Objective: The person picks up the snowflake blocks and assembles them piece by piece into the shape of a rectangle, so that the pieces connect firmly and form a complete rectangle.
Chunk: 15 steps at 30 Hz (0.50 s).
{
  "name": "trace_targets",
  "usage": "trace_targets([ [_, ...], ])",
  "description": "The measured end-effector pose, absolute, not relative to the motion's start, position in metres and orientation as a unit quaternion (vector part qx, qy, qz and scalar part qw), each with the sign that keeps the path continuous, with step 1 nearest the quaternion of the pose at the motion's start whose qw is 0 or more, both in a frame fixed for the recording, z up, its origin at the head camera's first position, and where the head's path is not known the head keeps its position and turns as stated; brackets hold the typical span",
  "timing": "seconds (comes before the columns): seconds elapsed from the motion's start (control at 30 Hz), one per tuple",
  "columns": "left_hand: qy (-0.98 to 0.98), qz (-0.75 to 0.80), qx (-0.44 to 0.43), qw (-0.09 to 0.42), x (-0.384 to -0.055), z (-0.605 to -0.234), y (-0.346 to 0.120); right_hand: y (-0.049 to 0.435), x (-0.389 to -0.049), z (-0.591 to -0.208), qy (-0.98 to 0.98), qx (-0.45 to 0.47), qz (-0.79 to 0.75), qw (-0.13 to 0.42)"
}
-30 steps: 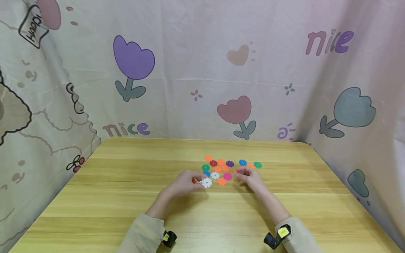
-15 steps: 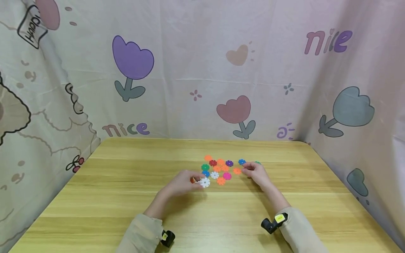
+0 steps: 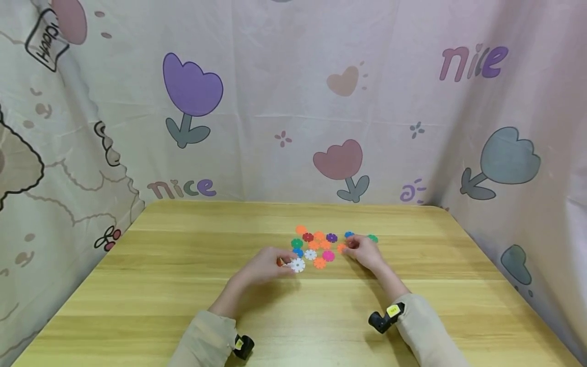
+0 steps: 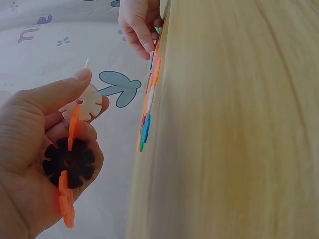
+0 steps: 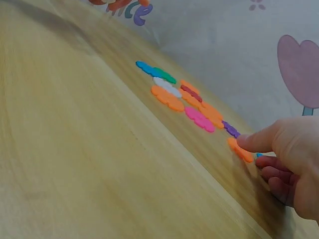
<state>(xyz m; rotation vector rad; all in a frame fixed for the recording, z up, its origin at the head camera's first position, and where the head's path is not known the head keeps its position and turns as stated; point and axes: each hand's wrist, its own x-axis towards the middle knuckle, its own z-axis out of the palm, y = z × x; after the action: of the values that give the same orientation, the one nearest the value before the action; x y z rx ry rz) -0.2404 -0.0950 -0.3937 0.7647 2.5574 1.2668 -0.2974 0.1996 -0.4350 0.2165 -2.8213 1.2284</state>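
Observation:
My left hand point(image 3: 263, 265) grips a small chain of flower-shaped interlocking discs. The left wrist view shows a black disc point(image 4: 69, 163) in it, with an orange disc point(image 4: 66, 199) on one side and another orange disc point(image 4: 74, 127) on the other. A white disc point(image 4: 88, 104) sits near my thumb, with a thin white edge beyond it. In the head view, a white disc point(image 3: 298, 265) faces up at those fingertips. My right hand point(image 3: 364, 251) is low over the loose discs, its thumb tip overlapping a flat orange disc point(image 5: 240, 151) and its other fingers loosely bent.
Loose discs lie flat between the hands on the wooden table point(image 3: 293, 321): pink point(image 3: 328, 256), white point(image 3: 310, 254), green point(image 3: 297, 243), dark red point(image 3: 308, 237), purple point(image 3: 331, 237) and several orange. A green disc point(image 3: 373, 238) lies beyond my right hand. A printed curtain point(image 3: 257, 92) hangs behind.
My right hand moved right, away from the orange disc toward the blue one, then came back left over the orange disc. My left hand and its chain have hardly moved.

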Motion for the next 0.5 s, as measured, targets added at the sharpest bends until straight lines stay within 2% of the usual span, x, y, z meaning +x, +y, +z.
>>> trace_targets([
  [0.3,0.859,0.431,0.259,0.095,-0.2406,-0.3957,-0.0953,0.1971,-0.2976,-0.4332,-0.935,0.089,0.341,0.030],
  [0.5,0.859,0.431,0.258,0.094,-0.2404,-0.3955,-0.0959,0.1964,-0.2974,-0.4313,-0.933,0.076,0.350,0.007],
])
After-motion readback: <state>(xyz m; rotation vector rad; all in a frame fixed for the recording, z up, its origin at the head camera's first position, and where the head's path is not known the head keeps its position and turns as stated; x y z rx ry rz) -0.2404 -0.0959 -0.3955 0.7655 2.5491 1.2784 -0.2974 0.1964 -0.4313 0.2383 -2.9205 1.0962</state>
